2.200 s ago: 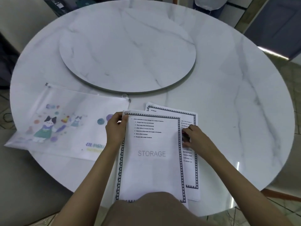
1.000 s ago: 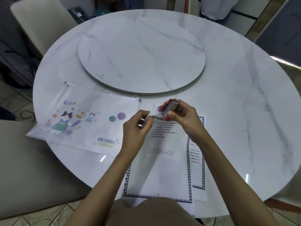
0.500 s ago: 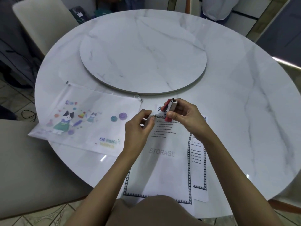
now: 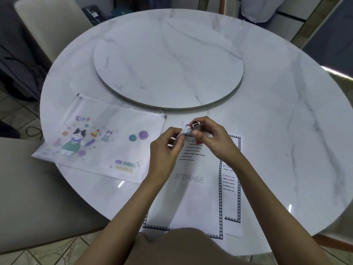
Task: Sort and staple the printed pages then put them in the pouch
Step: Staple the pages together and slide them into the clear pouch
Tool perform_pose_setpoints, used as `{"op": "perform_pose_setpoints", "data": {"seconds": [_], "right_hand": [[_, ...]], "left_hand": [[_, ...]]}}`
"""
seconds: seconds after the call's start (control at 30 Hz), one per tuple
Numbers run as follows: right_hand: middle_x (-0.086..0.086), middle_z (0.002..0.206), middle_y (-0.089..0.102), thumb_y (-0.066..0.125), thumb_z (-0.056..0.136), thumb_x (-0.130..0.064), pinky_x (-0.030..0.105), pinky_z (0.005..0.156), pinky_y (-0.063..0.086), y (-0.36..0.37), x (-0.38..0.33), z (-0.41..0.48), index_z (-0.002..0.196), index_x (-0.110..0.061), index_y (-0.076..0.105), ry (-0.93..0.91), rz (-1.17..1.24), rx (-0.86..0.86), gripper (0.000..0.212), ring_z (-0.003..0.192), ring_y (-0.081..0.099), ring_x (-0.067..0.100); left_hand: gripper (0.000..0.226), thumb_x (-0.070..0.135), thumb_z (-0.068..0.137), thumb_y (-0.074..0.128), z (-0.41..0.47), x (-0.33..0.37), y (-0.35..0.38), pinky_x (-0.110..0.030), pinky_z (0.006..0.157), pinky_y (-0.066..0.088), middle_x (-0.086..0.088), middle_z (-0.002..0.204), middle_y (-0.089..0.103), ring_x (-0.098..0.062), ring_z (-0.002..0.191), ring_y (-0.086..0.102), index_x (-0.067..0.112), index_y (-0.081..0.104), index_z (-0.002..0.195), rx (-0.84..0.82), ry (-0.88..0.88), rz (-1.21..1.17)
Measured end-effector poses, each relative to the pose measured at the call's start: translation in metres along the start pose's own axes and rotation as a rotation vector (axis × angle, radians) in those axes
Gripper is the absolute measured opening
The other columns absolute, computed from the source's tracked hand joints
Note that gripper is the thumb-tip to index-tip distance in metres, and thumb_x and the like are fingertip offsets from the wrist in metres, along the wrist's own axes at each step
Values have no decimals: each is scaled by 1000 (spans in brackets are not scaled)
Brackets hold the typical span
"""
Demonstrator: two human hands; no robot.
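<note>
Pages [image 4: 193, 188] marked STORAGE lie at the near table [image 4: 286, 111] edge, their far left corner lifted. The left hand [image 4: 164, 150] pinches that corner; the right hand [image 4: 212, 138] is clamped on a small red stapler [image 4: 195, 124] set over it. Stapling looks underway, whether the staple is in cannot be told. Left of the pages, the pouch [image 4: 107, 142] lies flat, awaiting them. 1 more sheet [image 4: 232, 178] peeks out underneath, right.

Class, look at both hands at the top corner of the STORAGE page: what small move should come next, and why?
Probably squeeze the stapler shut. The right hand holds it at the top corner of the STORAGE pages, and the left hand pinches that corner up to it. The pouch waits alongside.
</note>
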State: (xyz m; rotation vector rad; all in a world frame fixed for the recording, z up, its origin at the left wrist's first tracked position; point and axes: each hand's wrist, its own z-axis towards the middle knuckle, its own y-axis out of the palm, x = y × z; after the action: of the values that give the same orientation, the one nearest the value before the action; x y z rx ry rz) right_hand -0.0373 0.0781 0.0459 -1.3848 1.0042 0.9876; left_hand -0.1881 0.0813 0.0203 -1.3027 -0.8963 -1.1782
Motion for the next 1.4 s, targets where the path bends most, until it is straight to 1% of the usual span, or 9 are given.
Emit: {"op": "perform_pose_setpoints", "data": {"seconds": [0.2,0.33,0.47,0.6,0.7,0.83,0.97,1.13,1.4], "right_hand": [[-5,80,61,54,91,-31,24,70,51,-5,1,2,97,-21,58,65,-51,19,13,66,61,6],[2,97,67,57,90,-27,32,82,55,-13,0,3,103,-21,60,135,-65,-82,15,82,67,17],[-6,103,67,67,84,-16,20,86,51,-20,-4,2,109,-20,60,167,-99,-188,27,92,65,7],[-7,113,66,77,73,-12,21,99,41,-24,-6,4,112,-22,60,186,-220,-247,44,112,57,2],[-8,109,65,79,71,-13,15,92,40,-23,-9,4,112,-23,60,152,-286,-229,46,109,57,2],[-6,112,65,77,73,-14,19,93,41,-14,-10,1,117,-21,60,107,-302,-131,48,110,57,7],[-5,111,65,76,73,-15,9,87,37,-6,-10,-1,118,-22,58,74,-301,-65,49,108,56,7],[-6,106,65,76,73,-12,12,90,40,-3,-14,-2,117,-22,59,61,-280,-62,48,104,58,6],[-19,96,64,76,73,-11,-1,80,38,-6,-16,-4,106,-28,59,54,-225,12,41,96,55,-9]], "left_hand": [[18,21,90,58,-2,0,2,-9,58,38,16,79,64,-1,65,54,37,57,82,4,-20,5],[15,21,90,58,-1,-3,2,-9,58,38,13,80,65,-3,64,53,33,59,83,18,-35,2],[15,20,90,58,-2,-6,3,-12,59,39,12,80,66,-7,64,54,33,60,83,29,-43,-6],[13,20,90,58,-2,-7,2,-10,57,38,12,80,65,-5,62,52,30,59,83,37,-45,4],[18,21,91,58,-2,-6,2,-10,56,37,12,79,65,-5,60,50,35,57,80,47,-43,9],[21,21,90,58,-1,-3,0,-9,55,36,18,74,62,-3,57,48,38,55,77,88,-44,3],[22,21,90,59,0,-2,0,-8,56,36,27,73,62,-2,58,49,38,55,77,95,-41,3],[22,21,90,59,-2,-1,0,-9,58,38,27,75,63,-3,63,54,39,56,77,67,-21,6],[7,25,91,57,-6,-3,-2,-6,58,37,16,78,63,3,64,54,31,59,87,14,-28,-3]]}}
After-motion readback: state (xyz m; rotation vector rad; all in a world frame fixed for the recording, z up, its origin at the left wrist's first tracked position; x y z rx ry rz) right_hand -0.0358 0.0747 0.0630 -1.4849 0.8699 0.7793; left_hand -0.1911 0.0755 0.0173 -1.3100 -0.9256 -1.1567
